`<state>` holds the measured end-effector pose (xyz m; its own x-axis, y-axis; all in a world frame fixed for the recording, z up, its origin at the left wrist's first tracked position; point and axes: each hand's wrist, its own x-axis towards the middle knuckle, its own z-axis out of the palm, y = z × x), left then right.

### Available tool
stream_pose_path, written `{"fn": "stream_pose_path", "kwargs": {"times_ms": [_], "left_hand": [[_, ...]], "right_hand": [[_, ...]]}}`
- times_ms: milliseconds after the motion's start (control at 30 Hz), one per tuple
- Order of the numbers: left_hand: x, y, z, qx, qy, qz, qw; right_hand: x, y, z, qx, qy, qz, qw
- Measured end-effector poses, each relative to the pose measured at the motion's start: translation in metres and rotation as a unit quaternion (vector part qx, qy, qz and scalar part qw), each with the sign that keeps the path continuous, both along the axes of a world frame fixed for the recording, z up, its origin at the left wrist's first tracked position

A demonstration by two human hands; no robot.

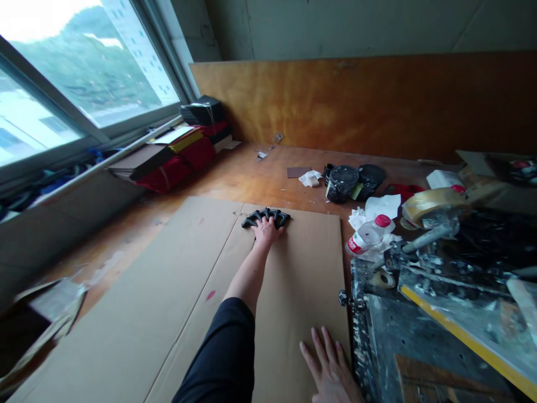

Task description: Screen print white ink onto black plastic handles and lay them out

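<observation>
— Two hands on the bench; what is each one doing?

— The left hand [267, 228] is stretched far out, palm down on a black fan-shaped piece [265, 217] near the far edge of the cardboard sheet [176, 291]. Its fingers lie over the piece; I cannot tell if they grip it or merely press. The right hand [329, 366] lies flat on the near part of the cardboard, fingers spread, holding nothing.

— How far along does it look?

— Early, I'd judge. Only that one black piece sits on the cardboard, apart from a small red smear [210, 294].

— And around it?

— A plastic bottle [369, 234] just beside the right edge, black tins [342, 183] farther back, and a paint-spattered frame [461, 313] on the right.
</observation>
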<state>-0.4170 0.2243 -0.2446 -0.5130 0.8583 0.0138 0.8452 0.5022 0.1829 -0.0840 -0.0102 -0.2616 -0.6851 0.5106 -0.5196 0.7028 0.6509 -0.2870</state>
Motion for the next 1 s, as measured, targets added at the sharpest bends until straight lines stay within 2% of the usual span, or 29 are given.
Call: {"fn": "stream_pose_path", "kwargs": {"times_ms": [100,267,467,567,700,767,833,900,1000], "left_hand": [[0.006,-0.015,-0.013,0.046,0.015,-0.014,0.999],[0.023,-0.056,-0.029,0.105,0.013,-0.032,0.994],[0.057,-0.111,-0.035,0.114,0.009,-0.039,0.993],[0.081,-0.148,-0.040,0.099,-0.002,-0.039,0.994],[0.109,-0.200,-0.049,0.111,-0.013,-0.033,0.993],[0.122,-0.223,-0.050,0.113,-0.018,-0.032,0.993],[0.136,-0.245,-0.049,0.103,-0.026,-0.030,0.994],[0.154,-0.268,-0.047,0.094,-0.038,-0.024,0.995],[0.183,-0.301,-0.044,0.085,-0.044,-0.004,0.995]], "right_hand": [[-0.003,-0.001,0.005,0.004,-0.008,-0.002,1.000],[-0.010,-0.001,0.013,-0.016,-0.065,-0.005,0.998],[-0.002,0.007,0.013,-0.031,-0.008,-0.003,0.999],[0.005,0.011,0.031,-0.035,0.054,-0.010,0.998],[0.028,0.012,0.068,-0.065,0.168,0.021,0.983],[0.053,0.011,0.086,-0.059,0.243,0.028,0.968],[0.095,0.010,0.104,-0.025,0.301,-0.005,0.953],[0.153,0.011,0.120,0.024,0.318,-0.079,0.945],[0.261,0.022,0.135,0.115,0.271,-0.214,0.932]]}}
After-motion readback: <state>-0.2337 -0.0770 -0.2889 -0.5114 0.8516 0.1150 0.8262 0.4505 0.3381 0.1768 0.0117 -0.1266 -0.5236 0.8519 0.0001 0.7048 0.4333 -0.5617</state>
